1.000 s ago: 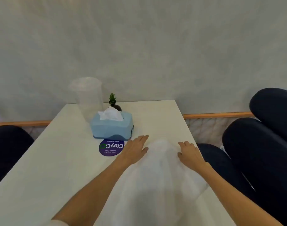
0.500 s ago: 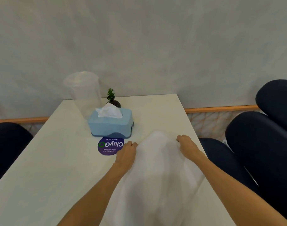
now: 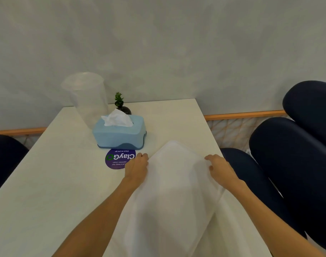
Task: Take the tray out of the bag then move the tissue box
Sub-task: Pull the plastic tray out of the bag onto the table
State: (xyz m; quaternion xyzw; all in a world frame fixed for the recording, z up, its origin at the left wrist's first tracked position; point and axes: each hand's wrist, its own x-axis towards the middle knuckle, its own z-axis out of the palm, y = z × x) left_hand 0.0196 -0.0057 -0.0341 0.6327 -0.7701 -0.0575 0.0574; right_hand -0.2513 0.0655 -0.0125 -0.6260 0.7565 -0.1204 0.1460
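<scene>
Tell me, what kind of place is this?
Probably an office pantry or canteen: a round "Clean as you go" sticker about keeping pantries clean, a shared tissue box, and dark padded seats beside the table.

**Crowded far corner, open left flank**

We see the white table [image 3: 47, 182] bare across its whole left half, from 7 to 10 o'clock of the bag [image 3: 173, 191]. Toward 11 o'clock the blue tissue box [image 3: 119, 133] blocks the way, with a clear plastic cup [image 3: 88, 97] and a small potted plant [image 3: 121, 106] just behind it near the wall. A purple sticker [image 3: 117, 159] lies flat in front of the box. At 12 to 1 o'clock the tabletop is open. Dark chairs [image 3: 291, 164] crowd the right edge at 3 o'clock.
</scene>
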